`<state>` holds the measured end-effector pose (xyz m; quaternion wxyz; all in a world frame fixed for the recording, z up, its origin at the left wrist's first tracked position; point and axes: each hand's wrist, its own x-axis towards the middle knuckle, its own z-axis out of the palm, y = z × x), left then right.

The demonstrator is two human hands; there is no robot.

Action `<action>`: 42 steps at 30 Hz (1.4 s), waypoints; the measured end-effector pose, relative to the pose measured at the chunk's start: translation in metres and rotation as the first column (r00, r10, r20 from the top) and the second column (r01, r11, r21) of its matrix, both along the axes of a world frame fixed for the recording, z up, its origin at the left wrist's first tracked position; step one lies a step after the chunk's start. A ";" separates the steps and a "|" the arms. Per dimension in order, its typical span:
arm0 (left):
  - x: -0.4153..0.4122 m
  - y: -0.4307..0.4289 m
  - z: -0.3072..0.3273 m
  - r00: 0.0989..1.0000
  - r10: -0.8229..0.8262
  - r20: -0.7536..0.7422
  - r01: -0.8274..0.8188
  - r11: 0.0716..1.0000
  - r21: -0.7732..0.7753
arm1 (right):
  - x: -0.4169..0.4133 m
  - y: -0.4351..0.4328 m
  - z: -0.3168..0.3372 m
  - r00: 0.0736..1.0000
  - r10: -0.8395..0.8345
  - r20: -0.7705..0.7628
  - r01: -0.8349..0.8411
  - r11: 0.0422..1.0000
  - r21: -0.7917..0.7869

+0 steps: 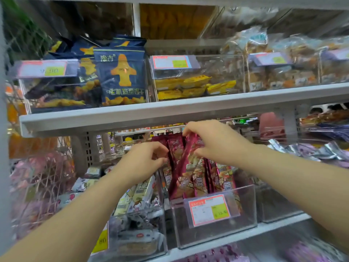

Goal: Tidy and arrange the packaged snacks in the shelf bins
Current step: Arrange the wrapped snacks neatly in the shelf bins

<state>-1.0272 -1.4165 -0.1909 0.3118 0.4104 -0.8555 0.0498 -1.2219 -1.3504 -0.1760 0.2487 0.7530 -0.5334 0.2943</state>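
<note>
Maroon foil snack sachets (221, 174) stand upright in the clear plastic bin (245, 214), where our right grip (217, 142) pinches one tilted sachet (186, 163) and our left grip (143, 161) clasps its neighbours.

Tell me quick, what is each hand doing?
Left hand: grips the upright red packets in the clear bin.
Right hand: pinches a tilted red packet.
</note>
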 end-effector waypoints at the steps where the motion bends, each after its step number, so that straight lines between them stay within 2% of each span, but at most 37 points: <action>1: 0.001 -0.003 -0.001 1.000 0.010 0.023 -0.010 1.000 -0.002 | 0.007 -0.009 -0.002 0.999 -0.003 -0.040 0.003 1.000 0.009; 5: 0.003 -0.016 -0.002 0.993 0.010 0.116 -0.009 1.000 -0.008 | 0.027 -0.048 -0.006 0.986 0.000 -0.166 0.013 0.997 0.076; 8: 0.004 -0.030 0.003 0.988 0.008 0.155 -0.010 1.000 0.011 | 0.034 -0.081 -0.009 0.979 0.016 -0.202 0.008 0.993 0.116; 13: 0.002 -0.048 0.015 0.977 -0.005 0.212 -0.007 0.998 0.057 | 0.035 -0.118 -0.011 0.973 -0.094 -0.209 0.080 0.994 -0.075; 15: 0.001 -0.054 0.016 0.976 -0.024 0.215 0.009 0.998 0.069 | 0.034 -0.123 -0.012 0.962 -0.145 -0.232 0.124 0.987 -0.104; 18: -0.003 -0.063 0.018 0.979 -0.040 0.200 0.024 0.996 0.084 | 0.029 -0.126 -0.016 0.931 -0.146 -0.335 0.146 0.989 -0.027; 21: -0.010 -0.069 0.021 0.963 -0.029 0.268 -0.006 0.992 0.128 | 0.024 -0.123 -0.014 0.927 -0.126 -0.353 0.138 0.990 0.009; 25: -0.018 -0.076 0.019 0.942 -0.038 0.333 -0.026 0.982 0.185 | 0.012 -0.111 -0.011 0.873 -0.290 -0.393 0.227 0.953 -0.201; 27: -0.020 -0.077 0.016 0.940 -0.035 0.339 -0.031 0.982 0.188 | 0.005 -0.105 -0.013 0.829 -0.392 -0.398 0.331 0.919 -0.215; 29: -0.021 -0.078 0.014 0.945 -0.031 0.326 -0.035 0.980 0.197 | -0.001 -0.101 -0.017 0.796 -0.441 -0.416 0.412 0.897 -0.162; 32: -0.022 -0.078 0.013 0.950 -0.035 0.311 -0.030 0.980 0.199 | -0.004 -0.096 -0.018 0.821 -0.390 -0.417 0.380 0.918 -0.112; 35: -0.021 -0.077 0.011 0.951 -0.029 0.307 -0.033 0.980 0.195 | -0.005 -0.090 -0.014 0.883 -0.266 -0.386 0.256 0.964 -0.077; 38: -0.021 -0.076 0.012 0.951 -0.036 0.306 -0.027 0.980 0.197 | -0.004 -0.085 -0.010 0.940 -0.116 -0.321 0.133 0.991 0.032; 42: -0.021 -0.069 0.012 0.953 -0.049 0.300 -0.018 0.977 0.214 | -0.001 -0.091 -0.006 0.956 -0.017 -0.292 0.047 0.994 0.097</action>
